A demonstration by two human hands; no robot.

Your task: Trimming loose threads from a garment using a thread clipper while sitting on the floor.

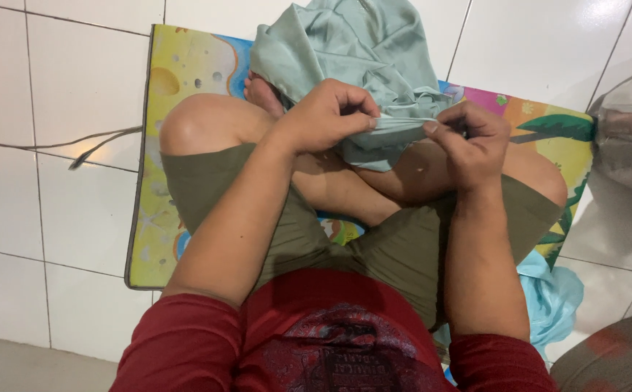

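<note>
1. Red shirt (pixel 330 341) with a dark print fills the 6 o'clock edge, closest to the camera, with olive shorts (pixel 396 247) just above it on crossed legs
2. Left hand (pixel 328 115), a little toward 11 o'clock from the middle, is closed, its fingers curled in and pinching the lower edge of a pale green cloth (pixel 359 51)
3. Right hand (pixel 468 141), toward 2 o'clock from the middle, is also closed, thumb and fingers pinching the same edge; a short band of the cloth runs taut between the two hands
4. Most of the pale green cloth is bunched up toward 12 o'clock, draped over one foot and reaching the top edge of the view
5. Beneath the legs lies a colourful play mat (pixel 185 65) on a white tiled floor (pixel 62 109)
6. Light blue plastic bag (pixel 552 297) sits at 4 o'clock, beside the right forearm
7. Thin cord (pixel 76 145) lies on the tiles at 9 o'clock
</note>
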